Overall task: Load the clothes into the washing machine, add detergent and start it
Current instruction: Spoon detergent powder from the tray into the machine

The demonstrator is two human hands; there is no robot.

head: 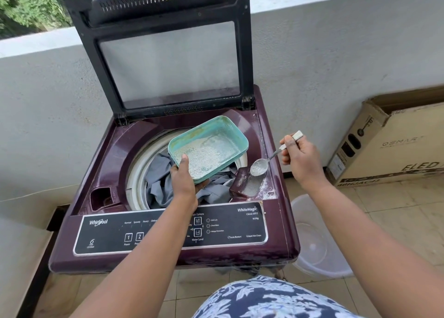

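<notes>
I hold the tub (208,149) of detergent in my left hand (183,182), thumb hooked over its near rim and fingers curled beneath, tilted so the powder lies toward me. It hangs over the drum (139,173), where the grey clothes (159,185) already lie. My right hand (301,159) pinches the spoon (269,159) high on its pale handle, and the bowl, loaded with powder, sits just above the open drawer (247,184) at the washer's (115,149) right rim.

I judge the tub light and fairly stiff plastic, so a grip at one edge suffices, though the tilt puts the load on my thumb; a firmer hold on the rim would stop it from rocking. The powder is loose and dry and will slide at any tip, so the spoon must stay level until it is over the drawer. Some powder already dusts the deck around the drawer, which tells me the opening is narrow for this spoon. Holding the handle so far back gives reach but little control; a pinch nearer the neck would steady the pour. The clothes are soft and limp and need no further handling. The lid (168,60) stands open, and the panel (168,231) is untouched.
</notes>
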